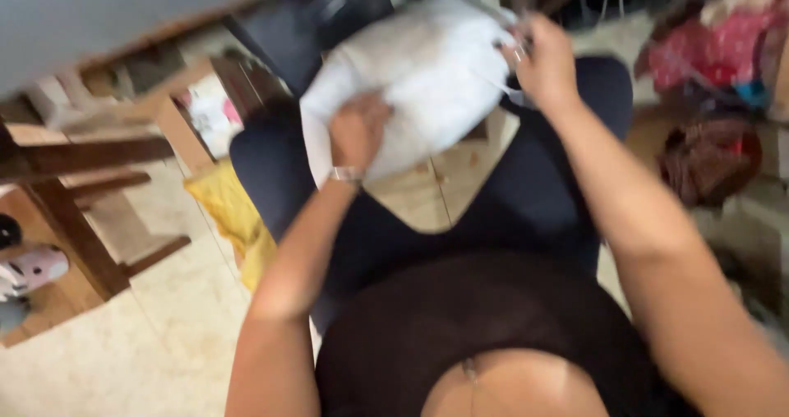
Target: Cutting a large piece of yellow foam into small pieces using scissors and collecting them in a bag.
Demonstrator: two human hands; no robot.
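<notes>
Head view, motion-blurred throughout. You are seated, looking down at your lap; dark trousers on both thighs.

Your left hand lies on the near lower edge of the white cloth bundle, fingers curled into the fabric, so the grip is closed on the cloth. A bracelet sits on that wrist.

Your right hand is at the far right edge of the same bundle, fingers pinched on the fabric there. Something thin and pale runs from under that hand across the cloth; possibly a thread or cord, the blur does not let me tell.

The bundle is held between the 2 hands above your knees, its lower part resting toward the left thigh.

Surroundings: a yellow cloth lies on the tiled floor just beside your left leg. A wooden bench stands at the left, 1 leg and cross-rails showing. A heap of red and mixed fabrics lies at the upper right, well apart from the hands.
</notes>
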